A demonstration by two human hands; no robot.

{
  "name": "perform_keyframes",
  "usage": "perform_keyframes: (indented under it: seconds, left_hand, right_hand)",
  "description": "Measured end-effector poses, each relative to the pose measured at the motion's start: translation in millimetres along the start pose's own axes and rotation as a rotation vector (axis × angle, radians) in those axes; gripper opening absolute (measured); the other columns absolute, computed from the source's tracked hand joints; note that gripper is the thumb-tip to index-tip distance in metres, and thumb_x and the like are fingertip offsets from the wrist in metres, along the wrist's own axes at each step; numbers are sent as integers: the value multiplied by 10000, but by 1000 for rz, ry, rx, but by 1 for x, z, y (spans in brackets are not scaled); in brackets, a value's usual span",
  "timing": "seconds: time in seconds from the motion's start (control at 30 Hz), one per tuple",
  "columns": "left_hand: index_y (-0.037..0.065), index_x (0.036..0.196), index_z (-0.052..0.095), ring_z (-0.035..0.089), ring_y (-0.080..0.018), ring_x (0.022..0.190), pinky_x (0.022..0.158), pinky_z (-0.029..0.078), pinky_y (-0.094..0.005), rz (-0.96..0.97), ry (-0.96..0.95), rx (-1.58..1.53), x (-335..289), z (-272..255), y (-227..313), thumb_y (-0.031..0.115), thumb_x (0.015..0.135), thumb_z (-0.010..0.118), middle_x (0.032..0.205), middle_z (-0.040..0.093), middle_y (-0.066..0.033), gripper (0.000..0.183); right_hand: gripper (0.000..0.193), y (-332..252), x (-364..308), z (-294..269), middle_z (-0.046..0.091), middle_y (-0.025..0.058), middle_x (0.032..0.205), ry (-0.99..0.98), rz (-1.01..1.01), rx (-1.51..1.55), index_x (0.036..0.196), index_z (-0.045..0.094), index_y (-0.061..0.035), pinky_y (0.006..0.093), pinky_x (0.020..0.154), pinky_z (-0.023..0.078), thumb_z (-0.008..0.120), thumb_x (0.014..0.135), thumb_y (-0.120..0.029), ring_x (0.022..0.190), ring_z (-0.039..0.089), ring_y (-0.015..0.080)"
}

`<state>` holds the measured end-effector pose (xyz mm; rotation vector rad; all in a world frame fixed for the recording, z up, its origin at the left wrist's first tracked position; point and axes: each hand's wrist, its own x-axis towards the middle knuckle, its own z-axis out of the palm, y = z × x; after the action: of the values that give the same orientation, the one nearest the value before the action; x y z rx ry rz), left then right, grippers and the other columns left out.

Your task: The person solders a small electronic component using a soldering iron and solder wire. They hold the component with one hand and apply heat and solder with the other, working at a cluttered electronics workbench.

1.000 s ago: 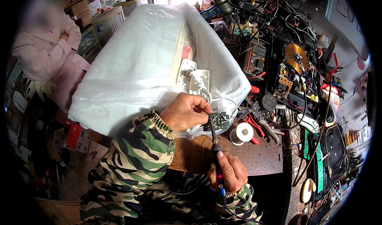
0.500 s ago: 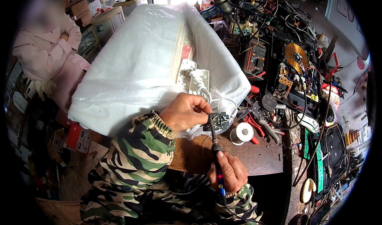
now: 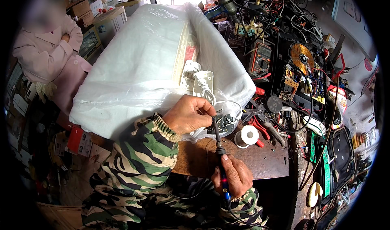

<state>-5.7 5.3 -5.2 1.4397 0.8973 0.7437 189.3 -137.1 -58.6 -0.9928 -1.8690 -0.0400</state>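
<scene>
The right hand (image 3: 235, 175) grips the soldering iron (image 3: 219, 148) by its handle, presumably away from heat, barrel reaching the circuit board (image 3: 227, 123) behind the bench (image 3: 195, 156)'s front edge. The left hand (image 3: 187, 118) presses fingertips together there, on what I cannot tell.

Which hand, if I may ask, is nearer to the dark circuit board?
Left. The left hand is left of the circuit board; the right hand is farther, toward the person, holding the soldering iron.

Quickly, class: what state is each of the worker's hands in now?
Left hand: closed in a pinch beside the dark component; anything held cannot be told.
Right hand: closed, holding the soldering iron.
</scene>
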Motion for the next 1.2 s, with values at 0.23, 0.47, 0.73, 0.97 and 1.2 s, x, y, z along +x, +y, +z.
perform_keyframes:
  seconds: [0.23, 0.47, 0.73, 0.97, 1.2]
  left_hand:
    - [-63, 1033, 651, 645, -106, 839, 784, 538, -246, -4, 4, 6, 0, 0, 0, -41, 819, 646, 946, 676, -65, 214]
    - [-56, 1032, 653, 638, -97, 830, 777, 536, -244, 0, -1, -7, 1, 0, -1, -38, 822, 650, 943, 674, -59, 211]
    - [-52, 1029, 653, 626, -83, 819, 768, 530, -235, -11, 18, 26, 0, 1, 1, -35, 827, 655, 936, 670, -45, 203]
    - [-54, 1030, 653, 629, -83, 820, 765, 528, -235, 1, 11, 8, 0, 1, -1, -41, 825, 655, 937, 672, -43, 206]
    - [-44, 1026, 655, 618, -76, 817, 757, 517, -234, 2, -2, -17, -1, 2, 0, -31, 826, 651, 931, 666, -30, 200]
  right_hand:
    - [514, 0, 0, 1, 673, 201, 969, 4, 1, 3, 1232, 618, 1, 359, 640, 563, 700, 725, 12, 738, 683, 291]
    - [530, -1, 0, -2, 661, 213, 981, 17, 4, -24, 1240, 605, 22, 363, 650, 564, 715, 722, 13, 767, 683, 308]
    - [484, -2, -11, -1, 613, 261, 1074, 121, 96, -74, 1277, 554, 47, 392, 760, 564, 643, 802, 32, 885, 681, 353]
    - [495, 5, -20, 3, 578, 287, 1140, 300, 186, -35, 1324, 485, 58, 399, 844, 527, 649, 869, -49, 985, 636, 363]
    - [455, 4, -11, 7, 557, 255, 1135, 408, 247, 59, 1343, 465, 45, 381, 815, 539, 590, 943, -133, 921, 679, 308]
